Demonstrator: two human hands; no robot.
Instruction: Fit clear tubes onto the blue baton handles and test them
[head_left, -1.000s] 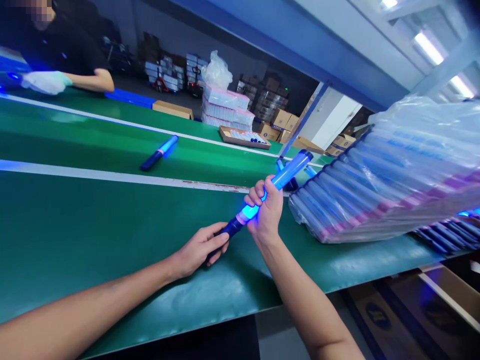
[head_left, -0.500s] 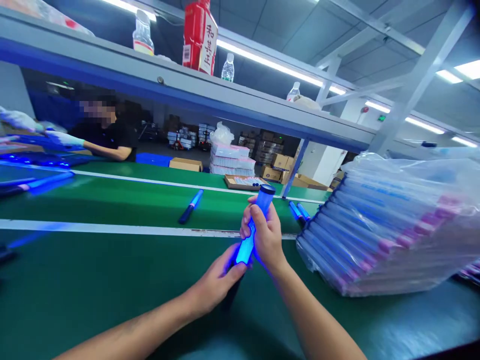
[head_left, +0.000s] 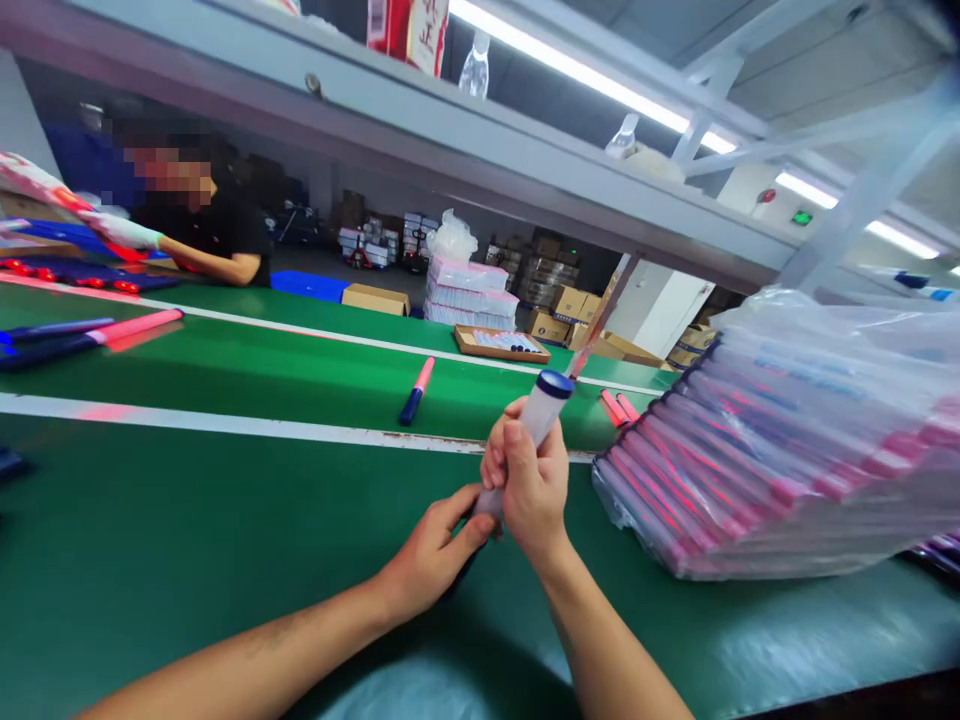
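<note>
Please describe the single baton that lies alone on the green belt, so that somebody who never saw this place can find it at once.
Start at the long green belt and its white stripe. Just beyond the stripe, ahead and left of the right hand, one baton lies flat by itself. It has a dark blue handle and a glowing pink tube, unlike the unlit baton in hand and the bagged stack.

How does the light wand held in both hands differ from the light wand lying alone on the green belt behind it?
The held wand with its blue end cap points up and away, gripped by the left hand and the right hand; the lone belt wand lies flat, untouched. The held wand's translucent tube looks pale and unlit; the belt wand's tube glows pink. Both look like the same type, with a dark blue handle.
</note>
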